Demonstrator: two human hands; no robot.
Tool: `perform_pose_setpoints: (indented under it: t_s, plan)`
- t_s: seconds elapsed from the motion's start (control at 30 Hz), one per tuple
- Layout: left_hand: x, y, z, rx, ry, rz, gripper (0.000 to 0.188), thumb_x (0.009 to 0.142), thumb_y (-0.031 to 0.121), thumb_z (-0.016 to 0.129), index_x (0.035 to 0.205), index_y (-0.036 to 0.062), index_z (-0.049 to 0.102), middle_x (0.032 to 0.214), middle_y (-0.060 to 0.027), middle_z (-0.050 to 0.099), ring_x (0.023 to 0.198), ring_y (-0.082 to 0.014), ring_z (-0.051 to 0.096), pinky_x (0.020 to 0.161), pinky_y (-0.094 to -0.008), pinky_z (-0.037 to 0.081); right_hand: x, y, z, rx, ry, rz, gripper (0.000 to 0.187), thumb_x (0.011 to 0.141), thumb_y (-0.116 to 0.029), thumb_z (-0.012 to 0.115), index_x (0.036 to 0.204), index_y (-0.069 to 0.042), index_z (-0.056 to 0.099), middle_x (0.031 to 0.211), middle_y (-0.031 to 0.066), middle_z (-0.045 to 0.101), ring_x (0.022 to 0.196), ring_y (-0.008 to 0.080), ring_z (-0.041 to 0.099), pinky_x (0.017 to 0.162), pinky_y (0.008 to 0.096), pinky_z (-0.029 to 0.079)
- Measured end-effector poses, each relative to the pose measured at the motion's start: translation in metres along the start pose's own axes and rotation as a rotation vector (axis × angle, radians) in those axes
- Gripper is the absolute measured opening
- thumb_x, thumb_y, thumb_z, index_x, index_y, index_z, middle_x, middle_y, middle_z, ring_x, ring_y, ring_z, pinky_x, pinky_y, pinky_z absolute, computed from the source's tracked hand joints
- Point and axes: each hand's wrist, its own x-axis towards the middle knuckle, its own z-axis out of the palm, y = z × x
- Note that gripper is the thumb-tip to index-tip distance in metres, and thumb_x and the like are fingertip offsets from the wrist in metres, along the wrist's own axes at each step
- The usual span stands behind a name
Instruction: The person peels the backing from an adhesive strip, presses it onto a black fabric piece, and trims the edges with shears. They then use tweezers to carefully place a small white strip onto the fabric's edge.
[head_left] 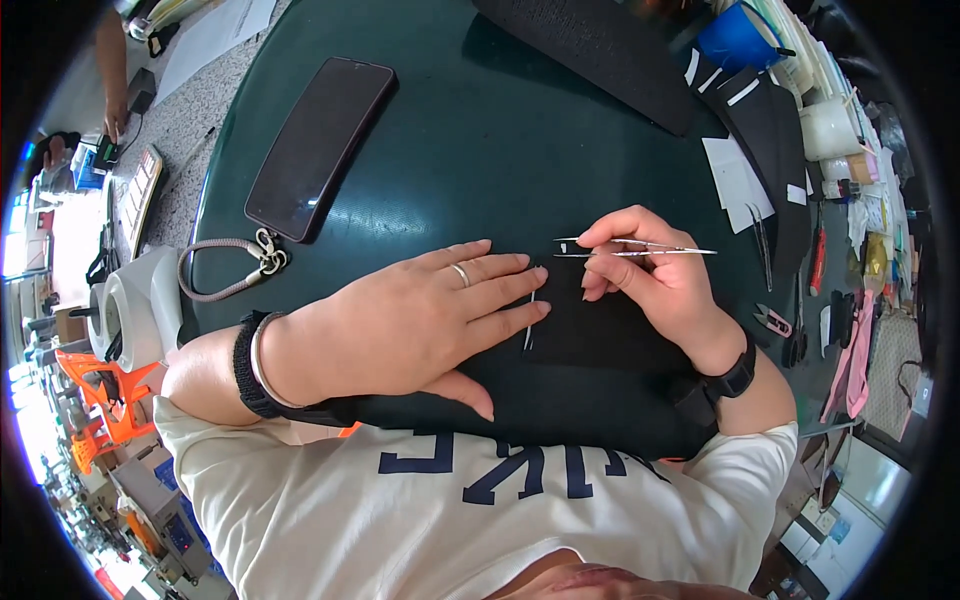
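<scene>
My left hand [415,318] lies flat with its fingers stretched out, the fingertips on the left part of a piece of black fabric [610,335]. A thin white strip [528,338] shows by those fingertips. Between thumb and fingers my right hand [665,285] pinches a pair of metal tweezers [690,250], held nearly level with the points toward the left. At the tweezers' points is a small white bit [564,247]; whether they grip it I cannot tell.
On the dark green table top [470,160] lie a phone [320,145] with a strap [212,294], black pieces [600,55], white paper [728,180], other tweezers [764,250] and pink thread snips [772,320]. A blue container [738,38] stands far right. Another person's hand [115,118] shows far left.
</scene>
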Motion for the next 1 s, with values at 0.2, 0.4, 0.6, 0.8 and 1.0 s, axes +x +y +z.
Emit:
perform_pose_setpoints:
  t_s: [0.2, 0.4, 0.6, 0.8, 1.0]
  plan:
    - [0.000, 0.004, 0.002, 0.162, -0.104, -0.029, 0.097, 0.083, 0.075, 0.061, 0.154, 0.0100, 0.051, 0.163, -0.0143, 0.044, 0.151, -0.0354, 0.042, 0.126, -0.0552, 0.029, 0.000, -0.029, -0.006, 0.034, 0.020, 0.173, 0.019, 0.103, -0.005, 0.067, 0.121, 0.000, 0.064, 0.095, 0.0072, 0.072, 0.085, 0.0137, 0.073, 0.079, 0.0251, 0.058]
    - [0.002, -0.007, 0.010, 0.180, -0.031, -0.053, 0.099, 0.082, 0.077, 0.060, 0.155, 0.0109, 0.050, 0.164, -0.0103, 0.043, 0.152, -0.0348, 0.038, 0.126, -0.0619, 0.025, -0.007, -0.062, -0.019, -0.384, -0.041, -0.099, 0.024, 0.100, -0.005, 0.073, 0.122, -0.001, 0.065, 0.103, 0.0054, 0.072, 0.090, 0.0124, 0.073, 0.082, 0.0238, 0.056]
    - [0.006, -0.013, 0.011, 0.152, 0.000, -0.037, 0.098, 0.082, 0.077, 0.060, 0.154, 0.0120, 0.050, 0.165, -0.0095, 0.043, 0.152, -0.0355, 0.039, 0.125, -0.0645, 0.024, 0.003, -0.013, -0.005, 0.052, 0.058, 0.060, 0.025, 0.099, -0.002, 0.071, 0.121, -0.001, 0.058, 0.106, 0.0101, 0.070, 0.088, 0.0144, 0.072, 0.077, 0.0246, 0.055]
    - [0.007, -0.012, 0.008, 0.103, -0.003, -0.061, 0.096, 0.081, 0.076, 0.061, 0.153, 0.0118, 0.052, 0.164, -0.0099, 0.043, 0.150, -0.0361, 0.041, 0.125, -0.0649, 0.024, 0.006, 0.003, -0.004, -0.037, 0.077, -0.043, 0.017, 0.103, -0.003, 0.067, 0.113, -0.004, 0.052, 0.112, 0.0121, 0.067, 0.087, 0.0134, 0.072, 0.076, 0.0237, 0.055]
    - [0.009, -0.010, 0.007, 0.057, 0.015, -0.087, 0.093, 0.081, 0.074, 0.063, 0.148, 0.0095, 0.057, 0.158, -0.0113, 0.048, 0.149, -0.0360, 0.043, 0.125, -0.0647, 0.024, 0.005, 0.007, -0.005, -0.122, 0.067, -0.118, 0.017, 0.103, -0.004, 0.066, 0.113, -0.003, 0.052, 0.115, 0.0122, 0.066, 0.087, 0.0134, 0.072, 0.074, 0.0229, 0.055]
